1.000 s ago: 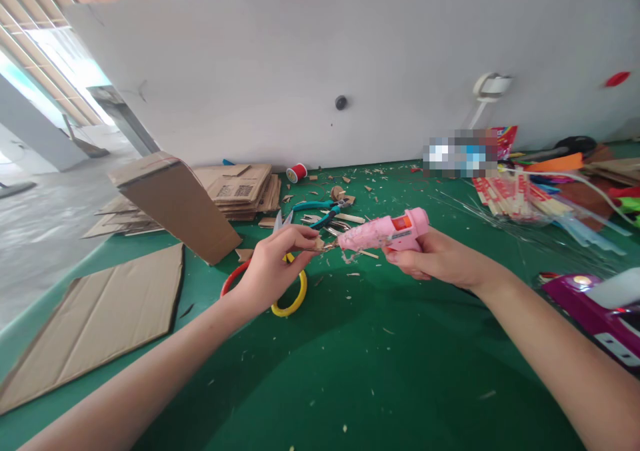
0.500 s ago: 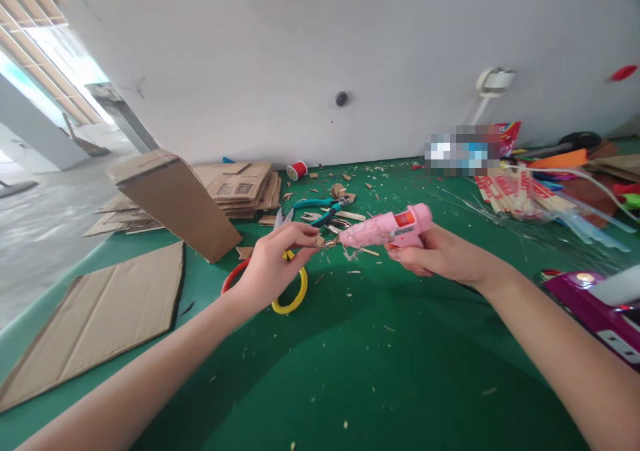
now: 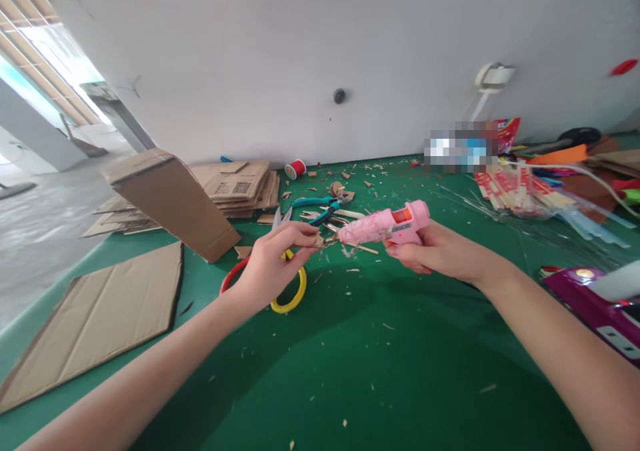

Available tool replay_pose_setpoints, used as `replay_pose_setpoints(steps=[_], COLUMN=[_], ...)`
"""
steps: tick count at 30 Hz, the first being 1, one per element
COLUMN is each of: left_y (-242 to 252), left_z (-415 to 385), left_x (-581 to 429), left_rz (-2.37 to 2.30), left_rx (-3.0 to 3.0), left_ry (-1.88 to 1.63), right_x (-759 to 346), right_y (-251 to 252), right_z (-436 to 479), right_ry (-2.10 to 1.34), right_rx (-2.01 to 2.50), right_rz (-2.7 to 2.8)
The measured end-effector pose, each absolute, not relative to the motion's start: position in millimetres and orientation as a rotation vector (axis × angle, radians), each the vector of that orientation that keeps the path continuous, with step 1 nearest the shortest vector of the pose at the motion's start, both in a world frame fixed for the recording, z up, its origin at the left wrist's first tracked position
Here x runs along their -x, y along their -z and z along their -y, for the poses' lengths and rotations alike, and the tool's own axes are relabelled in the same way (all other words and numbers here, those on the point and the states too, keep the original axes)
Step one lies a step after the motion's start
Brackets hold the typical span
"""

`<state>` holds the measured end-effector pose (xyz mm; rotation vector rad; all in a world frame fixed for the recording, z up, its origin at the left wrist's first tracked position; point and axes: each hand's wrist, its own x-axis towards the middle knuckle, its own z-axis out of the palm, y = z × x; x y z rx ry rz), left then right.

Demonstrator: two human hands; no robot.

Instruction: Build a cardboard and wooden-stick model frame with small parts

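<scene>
— How do the arms lie?

— Both are bare and stretched forward. The left forearm (image 3: pixel 150 384) runs up and to the right, and the right forearm (image 3: pixel 560 344) runs up and to the left, so they converge ahead of the person.

— And the bare left hand (image 3: pixel 270 264)?

— Its back faces the camera and the wrist is nearly straight. The thumb and fingertips (image 3: pixel 305 232) are pinched together, pointing right.

— And the bare right hand (image 3: pixel 435 251)?

— Its fingers are curled tight in a closed grip, knuckles turned left, wrist slightly bent. The two hands are near each other but not touching.
</scene>
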<state>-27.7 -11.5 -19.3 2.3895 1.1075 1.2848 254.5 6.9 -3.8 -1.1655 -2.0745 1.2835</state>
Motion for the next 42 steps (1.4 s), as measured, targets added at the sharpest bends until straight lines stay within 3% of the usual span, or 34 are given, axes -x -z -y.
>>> replay_pose_setpoints(steps=[42], left_y=[26.2], left_z=[8.0], left_x=[28.1], left_rz=[-1.05], left_rx=[-2.371], left_ry=[-1.313], right_x=[-249.6], right_y=[1.2], right_z=[-4.0], right_ry=[-1.269], right_rx=[1.216], right_rz=[2.06])
